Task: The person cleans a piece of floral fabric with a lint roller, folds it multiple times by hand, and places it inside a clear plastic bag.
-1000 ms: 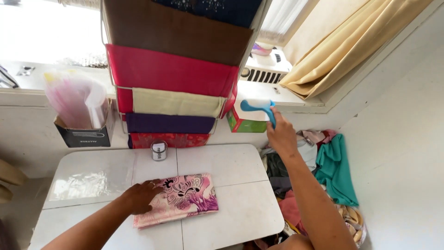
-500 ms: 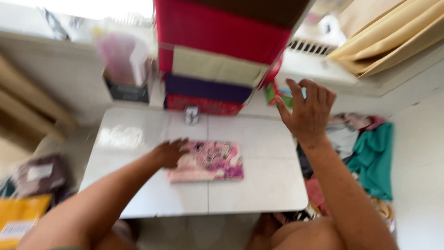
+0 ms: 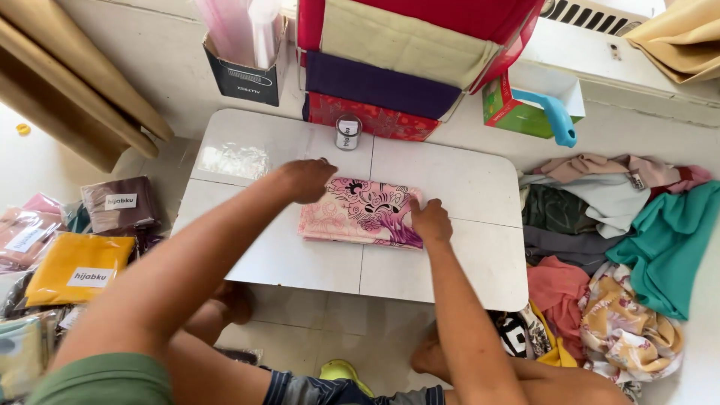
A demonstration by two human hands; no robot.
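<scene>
We see the left hand (image 3: 306, 181) resting knuckles-up on the upper left corner of a folded pink floral cloth (image 3: 362, 212), its fingers curled down at the cloth's edge; whether they pinch the fabric we cannot tell. The right hand (image 3: 430, 220) presses on the cloth's right edge, fingers drawn together and bent onto the fabric, and again we cannot tell if it grips or merely holds it flat. The cloth lies folded into a neat rectangle near the middle of a low white table (image 3: 457, 259), well inside its edges.

Just beyond the cloth, toward the wall, a small round tin (image 3: 348, 133) stands upright on the table. Behind it hang stacked fabric panels (image 3: 390, 79) in red, cream, purple and patterned red. To their left a dark box (image 3: 244, 75) holds pinkish plastic sleeves. To the right, a green box (image 3: 517, 112) sits with a blue handle-shaped object (image 3: 559, 116) on it. On the floor to the right lies a loose heap of clothes (image 3: 637, 240), teal and pink among them; to the left lie packaged cloths (image 3: 79, 266), one of them yellow
</scene>
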